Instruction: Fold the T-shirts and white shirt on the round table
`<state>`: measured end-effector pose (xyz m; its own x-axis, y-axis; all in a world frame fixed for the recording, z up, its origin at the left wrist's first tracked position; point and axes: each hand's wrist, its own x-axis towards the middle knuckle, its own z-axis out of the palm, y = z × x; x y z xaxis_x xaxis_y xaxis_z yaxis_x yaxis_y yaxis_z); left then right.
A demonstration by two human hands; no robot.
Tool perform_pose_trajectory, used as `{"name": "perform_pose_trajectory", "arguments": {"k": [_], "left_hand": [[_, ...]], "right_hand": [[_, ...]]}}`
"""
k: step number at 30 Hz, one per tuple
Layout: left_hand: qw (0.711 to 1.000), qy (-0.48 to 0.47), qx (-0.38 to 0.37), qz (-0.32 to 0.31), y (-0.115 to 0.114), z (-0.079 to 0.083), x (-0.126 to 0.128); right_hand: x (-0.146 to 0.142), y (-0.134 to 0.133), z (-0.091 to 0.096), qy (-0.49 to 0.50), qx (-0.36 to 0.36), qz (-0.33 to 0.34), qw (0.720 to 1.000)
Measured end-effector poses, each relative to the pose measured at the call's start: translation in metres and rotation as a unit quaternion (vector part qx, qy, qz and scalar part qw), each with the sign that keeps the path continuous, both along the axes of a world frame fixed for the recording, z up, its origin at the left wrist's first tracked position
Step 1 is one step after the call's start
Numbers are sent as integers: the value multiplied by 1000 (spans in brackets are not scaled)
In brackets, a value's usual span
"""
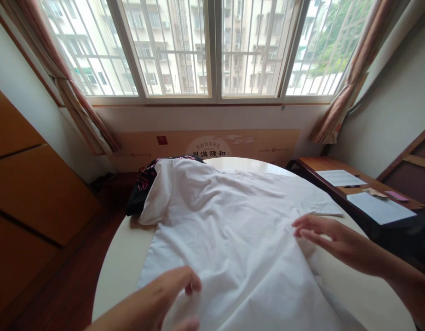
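lying across the round tabletop, a white shirt runs past the bottom of the view, so its near end is cut off. the left hand, also cut off, curls at the shirt's near part; whether it grips cloth is hard to make out. the right hand is open and released, fingers spread just at the shirt's right side. a black garment with pink print lies mostly hidden under the far end. papers lie on a wooden desk to the right.

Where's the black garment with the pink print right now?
In the head view, the black garment lies at the far left edge of the round table, partly under the white shirt, below the window.
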<state>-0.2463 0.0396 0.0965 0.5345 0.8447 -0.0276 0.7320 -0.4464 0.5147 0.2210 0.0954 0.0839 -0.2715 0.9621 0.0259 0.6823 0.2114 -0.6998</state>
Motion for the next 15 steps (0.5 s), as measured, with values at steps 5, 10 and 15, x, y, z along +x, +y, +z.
{"name": "perform_pose_trajectory", "arguments": {"k": [5, 10, 15], "left_hand": [[964, 2, 225, 139, 128, 47, -11], [932, -36, 169, 317, 235, 74, -48], [937, -231, -24, 259, 254, 95, -51]], "right_hand": [[-20, 112, -20, -133, 108, -61, 983], [-31, 184, -51, -242, 39, -133, 960], [-31, 212, -69, -274, 27, -132, 952]]}}
